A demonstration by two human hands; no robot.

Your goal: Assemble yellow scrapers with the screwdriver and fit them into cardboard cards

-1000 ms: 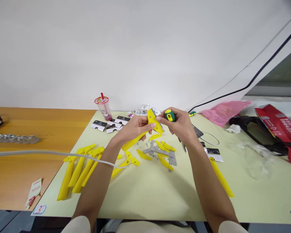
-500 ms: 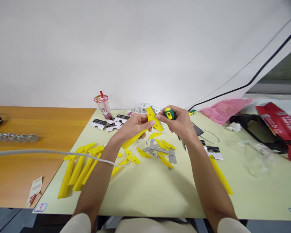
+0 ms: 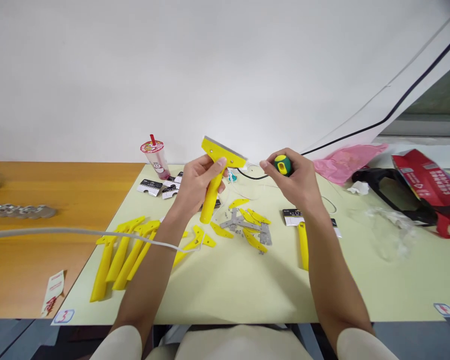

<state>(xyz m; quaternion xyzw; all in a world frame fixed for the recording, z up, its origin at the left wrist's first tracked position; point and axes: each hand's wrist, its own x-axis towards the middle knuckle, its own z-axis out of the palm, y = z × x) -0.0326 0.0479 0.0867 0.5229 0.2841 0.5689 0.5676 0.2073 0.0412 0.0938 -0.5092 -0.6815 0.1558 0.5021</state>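
Left grip closed around a yellow scraper, held tilted above the desk, right grip wrapped around a green-and-yellow tool handle, apart from the scraper, loose yellow pieces and gray metal plates scattered below.

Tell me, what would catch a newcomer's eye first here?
The bright yellow scraper, held up in the left hand near the middle of the view, would likely draw the eye first. Beside it, the right hand grips a green-and-yellow tool handle. Below, yellow plates and grey metal pieces lie scattered on the pale table.
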